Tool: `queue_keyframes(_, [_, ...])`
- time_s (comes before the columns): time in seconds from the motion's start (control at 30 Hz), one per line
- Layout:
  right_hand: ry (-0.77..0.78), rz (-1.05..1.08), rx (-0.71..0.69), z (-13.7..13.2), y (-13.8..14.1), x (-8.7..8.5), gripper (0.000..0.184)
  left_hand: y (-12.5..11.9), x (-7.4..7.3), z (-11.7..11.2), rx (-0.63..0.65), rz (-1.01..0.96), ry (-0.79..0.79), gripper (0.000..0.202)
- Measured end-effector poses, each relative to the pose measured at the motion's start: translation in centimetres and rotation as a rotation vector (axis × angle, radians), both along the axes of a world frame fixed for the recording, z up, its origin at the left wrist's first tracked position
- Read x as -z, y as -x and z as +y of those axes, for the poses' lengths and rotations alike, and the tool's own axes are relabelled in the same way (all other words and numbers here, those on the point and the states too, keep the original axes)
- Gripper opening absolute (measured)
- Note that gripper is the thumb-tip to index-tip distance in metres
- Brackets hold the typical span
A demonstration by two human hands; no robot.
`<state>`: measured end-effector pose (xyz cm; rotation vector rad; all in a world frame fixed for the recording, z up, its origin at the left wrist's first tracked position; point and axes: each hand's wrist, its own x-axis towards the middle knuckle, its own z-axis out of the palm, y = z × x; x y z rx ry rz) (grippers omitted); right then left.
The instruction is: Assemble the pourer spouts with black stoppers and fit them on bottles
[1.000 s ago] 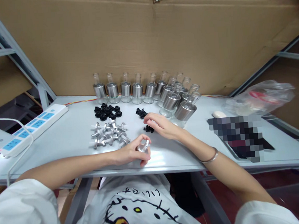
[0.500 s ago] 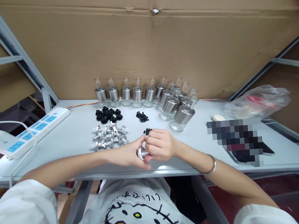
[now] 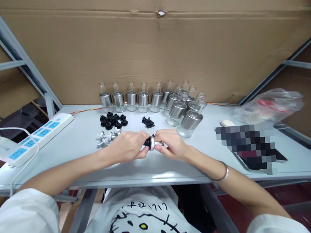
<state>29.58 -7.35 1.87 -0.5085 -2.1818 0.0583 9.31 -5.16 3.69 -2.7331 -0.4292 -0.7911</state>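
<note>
1. Left hand (image 3: 128,145) and right hand (image 3: 171,144) meet at frame centre, fingertips nearly touching, both pinched on one silver fitting (image 3: 152,143).
2. Held sideways just above the table (image 3: 75,155), the fitting has a black cap (image 3: 147,142) on its left end, against the left fingers.
3. Spare fittings (image 3: 106,138) lie just left of the hands, partly hidden by the left hand.
4. Behind the hands sit black rings (image 3: 112,120) and black screws (image 3: 147,121), then bottles (image 3: 143,99) in a row along the cardboard (image 3: 150,48).
5. At the left edge lies a power strip (image 3: 38,134); a plastic bag (image 3: 270,105) lies at the right.
6. Lower right, a bracelet (image 3: 221,172) circles the right wrist.
</note>
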Motion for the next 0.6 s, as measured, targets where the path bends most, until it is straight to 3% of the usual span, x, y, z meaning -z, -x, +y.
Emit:
queue_keyframes(0.07, [0.353, 0.026, -0.06, -0.6, 0.5, 0.0, 0.04, -0.3, 0.3, 0.5, 0.061, -0.073, -0.181, 0.035])
queue_keyframes(0.13, [0.819, 0.13, -0.202, -1.6, 1.1, -0.2, 0.046, -0.3, 0.1, 0.7, 0.15, -0.144, -0.309, 0.042])
queue_keyframes(0.2, [1.272, 0.274, -0.405, -2.8, 1.9, -0.4, 0.051, -0.1, -0.4, 0.5, 0.224, -0.187, -0.381, 0.046])
queue_keyframes(0.27, [1.562, 0.394, -0.55, -4.2, 2.6, -0.6, 0.053, 0.2, -0.9, 0.0, 0.241, -0.199, -0.388, 0.047])
queue_keyframes(0.37, [1.699, 0.522, -0.58, -5.9, 3.2, -1.2, 0.052, 0.5, -1.2, -0.8, 0.253, -0.196, -0.324, 0.049])
queue_keyframes(0.6, [1.847, 0.632, -0.441, -8.2, 3.5, -2.2, 0.053, 1.2, -1.0, -1.1, 0.351, -0.073, -0.101, 0.047])
